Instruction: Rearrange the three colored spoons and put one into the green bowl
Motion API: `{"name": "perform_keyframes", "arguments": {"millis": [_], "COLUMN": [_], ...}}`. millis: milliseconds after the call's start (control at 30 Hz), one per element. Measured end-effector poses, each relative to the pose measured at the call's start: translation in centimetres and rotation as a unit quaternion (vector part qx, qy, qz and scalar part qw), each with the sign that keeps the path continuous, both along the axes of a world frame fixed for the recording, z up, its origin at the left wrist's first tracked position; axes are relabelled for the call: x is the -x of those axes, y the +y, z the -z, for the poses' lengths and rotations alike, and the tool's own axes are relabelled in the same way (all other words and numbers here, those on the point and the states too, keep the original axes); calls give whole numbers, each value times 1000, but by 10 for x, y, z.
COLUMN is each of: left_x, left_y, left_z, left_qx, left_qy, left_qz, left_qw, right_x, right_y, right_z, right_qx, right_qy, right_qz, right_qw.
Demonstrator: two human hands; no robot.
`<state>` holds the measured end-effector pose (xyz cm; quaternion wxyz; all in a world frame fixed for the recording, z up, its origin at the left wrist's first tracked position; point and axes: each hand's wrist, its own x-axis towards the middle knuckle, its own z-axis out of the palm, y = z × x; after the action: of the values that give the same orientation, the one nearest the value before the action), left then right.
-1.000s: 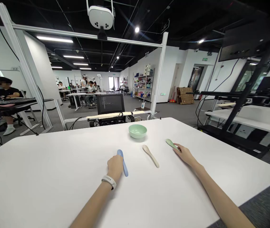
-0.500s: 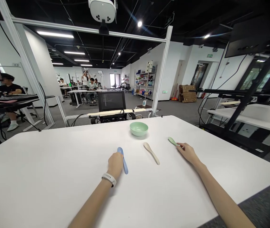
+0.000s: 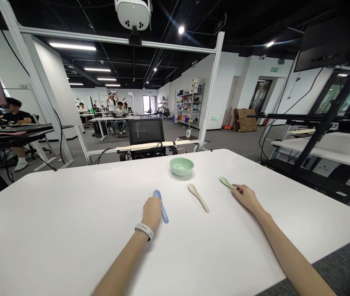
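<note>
Both bare forearms reach across a white table, palms down. The left hand is curled over a matte blue spoon, with a white wristband at its wrist. The right hand, fingers gently bunched, meets the handle of a pale green spoon. Whether either hand grips cannot be told. Near the table's far edge sits a smooth mint-green bowl, and a cream spoon lies on the table, touching neither hand
</note>
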<state>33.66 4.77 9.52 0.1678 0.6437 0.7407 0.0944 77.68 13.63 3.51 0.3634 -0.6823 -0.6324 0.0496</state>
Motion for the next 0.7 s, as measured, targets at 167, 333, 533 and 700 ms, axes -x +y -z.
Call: {"name": "perform_keyframes", "arguments": {"millis": [167,333,533,700], "left_x": [1,-1,-3,-2], "left_y": [0,-9,-17,-22], "left_z": [2,-5,-10,-12], "left_qx": [-5,-10,3,7], "left_qy": [-9,-37,-52,-42], "left_qz": [-2,-6,8,21], "left_qw": [1000,999,999,999], "right_x": [-6,-8,-3,1], "right_y": [4,7,2,-1], "right_z": [8,10,4,2], "right_qx": [-5,-12,-19,-16], "right_qy": [-3,-9,-9,1], "right_qz": [6,2,7,13], "right_qw": [1000,1000,1000,1000]}}
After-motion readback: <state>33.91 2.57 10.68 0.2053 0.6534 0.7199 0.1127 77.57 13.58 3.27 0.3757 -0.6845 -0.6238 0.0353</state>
